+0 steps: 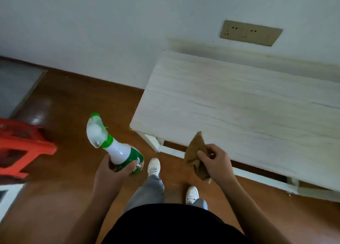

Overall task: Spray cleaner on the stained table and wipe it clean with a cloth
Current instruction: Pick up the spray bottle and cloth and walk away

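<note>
A pale wood-grain table point(239, 103) stands against the wall at the right, with faint grey streaks on its top. My left hand point(112, 172) grips the body of a white and green spray bottle point(119, 149), whose clear trigger head points up and away, left of the table's near corner. My right hand point(215, 161) holds a crumpled brown cloth point(196, 151) just in front of the table's front edge, above the floor.
A red plastic stool point(22, 148) stands at the left on the brown wooden floor point(73, 115). A double wall socket point(251, 33) sits above the table. My white shoes point(154, 166) and grey trouser legs are between my hands.
</note>
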